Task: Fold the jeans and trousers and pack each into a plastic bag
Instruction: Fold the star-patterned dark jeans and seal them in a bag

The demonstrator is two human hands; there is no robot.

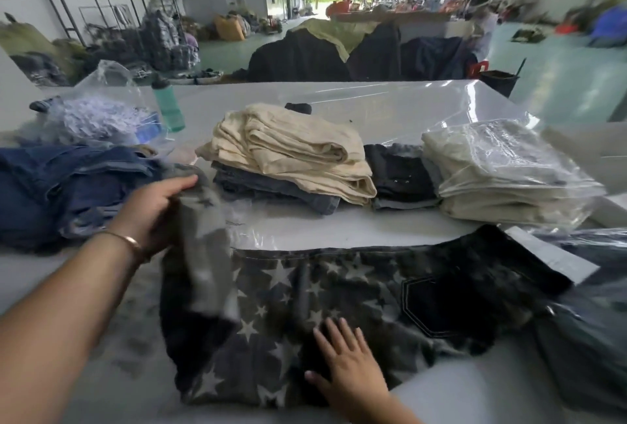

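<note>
Dark star-printed jeans (pixel 339 298) lie across the near edge of the white table (pixel 339 230). My left hand (pixel 152 210) grips a folded-over leg end of these jeans at the left and holds it lifted, blurred by motion. My right hand (pixel 346 359) lies flat with fingers spread on the jeans' lower middle. A back pocket with white stitching (pixel 437 305) shows at the right. Clear plastic bags (pixel 407 101) lie spread across the far half of the table.
Folded cream trousers (pixel 295 149) sit on grey jeans mid-table, beside folded black jeans (pixel 400 172). Bagged cream trousers (pixel 509 172) are stacked at the right. Blue jeans (pixel 74 186) are piled at the left, with a teal bottle (pixel 168 104) and crumpled plastic (pixel 101 108) behind.
</note>
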